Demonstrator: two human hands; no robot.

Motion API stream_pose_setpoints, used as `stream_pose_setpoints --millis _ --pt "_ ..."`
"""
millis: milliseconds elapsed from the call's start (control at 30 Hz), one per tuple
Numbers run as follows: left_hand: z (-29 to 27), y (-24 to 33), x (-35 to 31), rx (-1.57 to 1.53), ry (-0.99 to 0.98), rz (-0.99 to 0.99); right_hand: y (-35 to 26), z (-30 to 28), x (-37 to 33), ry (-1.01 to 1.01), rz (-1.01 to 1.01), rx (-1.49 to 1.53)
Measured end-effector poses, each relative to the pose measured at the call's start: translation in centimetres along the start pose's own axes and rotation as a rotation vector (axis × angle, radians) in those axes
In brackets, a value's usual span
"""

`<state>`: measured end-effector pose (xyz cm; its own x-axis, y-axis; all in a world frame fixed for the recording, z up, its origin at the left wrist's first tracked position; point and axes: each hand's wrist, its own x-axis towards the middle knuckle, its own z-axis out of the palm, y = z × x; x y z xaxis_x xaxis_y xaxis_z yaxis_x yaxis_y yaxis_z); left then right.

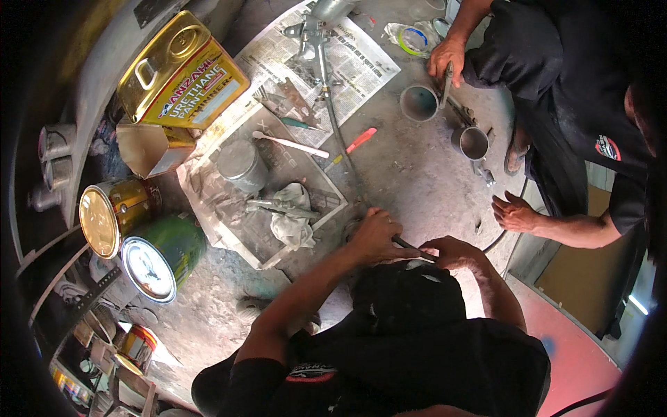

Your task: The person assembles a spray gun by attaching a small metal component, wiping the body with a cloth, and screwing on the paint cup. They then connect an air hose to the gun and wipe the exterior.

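Head view, left to right: a gold can (117, 215) sat beside a green can (168, 255); the left grip (375, 235) clasped a dark hose-like piece (415, 251), located between both hands; the right grip (449, 252) clasped it farther right.

Gold, green and black over grey floor (431, 170)
Square can (182, 73) gold, its label (201, 90) red, yellow and white; round tin (114, 214) gold, its neighbour (174, 254) green with a silvery lid (148, 270); newspaper (361, 62) white, columned in black print; brush (292, 144) white to pink; knife (361, 140) red; held bar (415, 250) dark; shirt (410, 361) black; panel (563, 347) pinkish red
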<state>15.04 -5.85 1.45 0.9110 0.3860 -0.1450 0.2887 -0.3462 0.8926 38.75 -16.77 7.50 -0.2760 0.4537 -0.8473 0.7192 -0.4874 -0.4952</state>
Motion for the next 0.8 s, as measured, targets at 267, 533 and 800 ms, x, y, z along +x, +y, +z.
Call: stream_pose_setpoints --millis 267,533,800 --pt "-2.1 0.7 -0.3 -0.247 0.295 -0.036 -4.9 -1.7 -2.8 0.430 -0.285 -0.093" --pt "-3.7 0.6 0.2 -0.446 0.383 -0.138 -6.5 -1.0 -4.8 0.386 -0.200 0.234" --pt "-5.8 -0.3 -0.7 -1.114 0.609 -0.314 -10.1 -0.8 2.0 0.718 -0.302 0.320"
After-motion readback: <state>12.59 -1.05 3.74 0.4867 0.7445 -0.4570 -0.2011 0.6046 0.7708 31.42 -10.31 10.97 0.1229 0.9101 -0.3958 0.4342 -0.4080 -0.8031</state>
